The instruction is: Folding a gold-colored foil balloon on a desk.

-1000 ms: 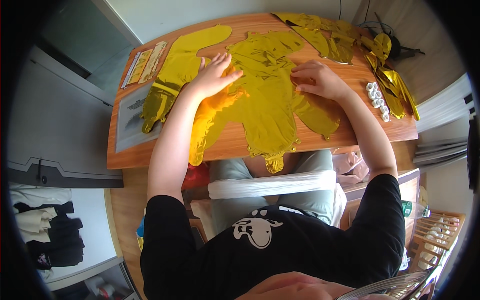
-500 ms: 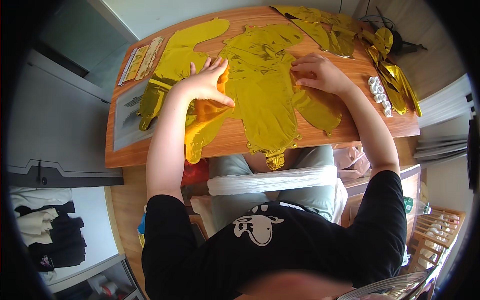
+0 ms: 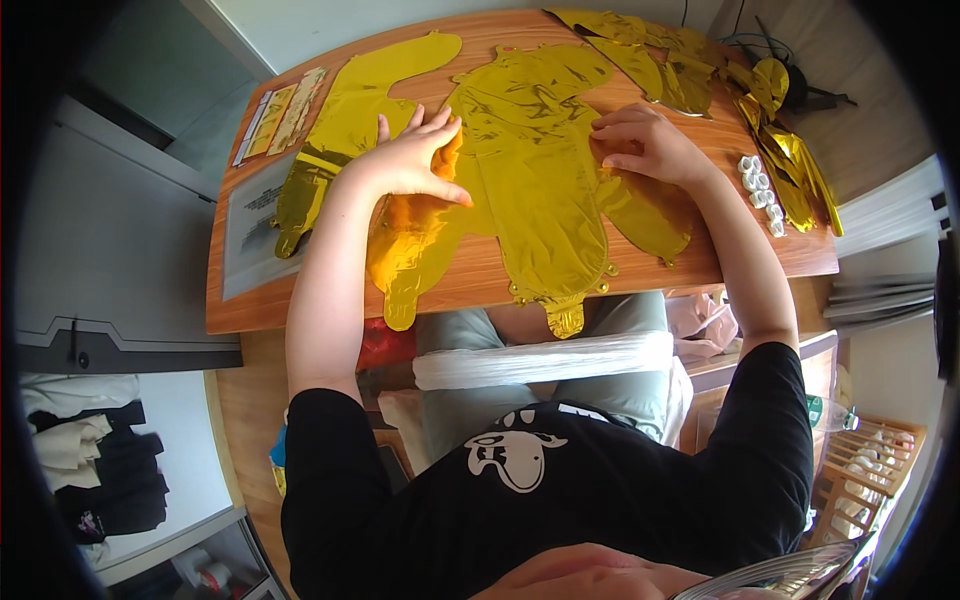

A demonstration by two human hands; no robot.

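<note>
The person is busy with one flat gold foil balloon (image 3: 545, 205), which lies in the middle of the wooden table (image 3: 290, 312), its small end tab reaching over the near edge. The left hand (image 3: 405, 165) is at its left side, with the fingers spread and the thumb well apart from them, so this hand does not seem to pinch anything; whether the whole palm presses on the foil, one cannot tell. The right hand (image 3: 655, 148) is at the opposite side, near the right flap (image 3: 655, 220), with the fingers bent and the thumb close below them; whether the foil edge is between them, the picture does not show. From this, the step in hand is probably the spreading and smoothing of the balloon, because the upper part has many wrinkles, while the lower middle part is rather smooth. The next move would call for light, even pressure from the centre to the sides, and for care that the thin foil does not crease. Another gold foil piece (image 3: 375, 95) lies on the left, and the small white rolls (image 3: 758, 185) are beyond the right arm.
</note>
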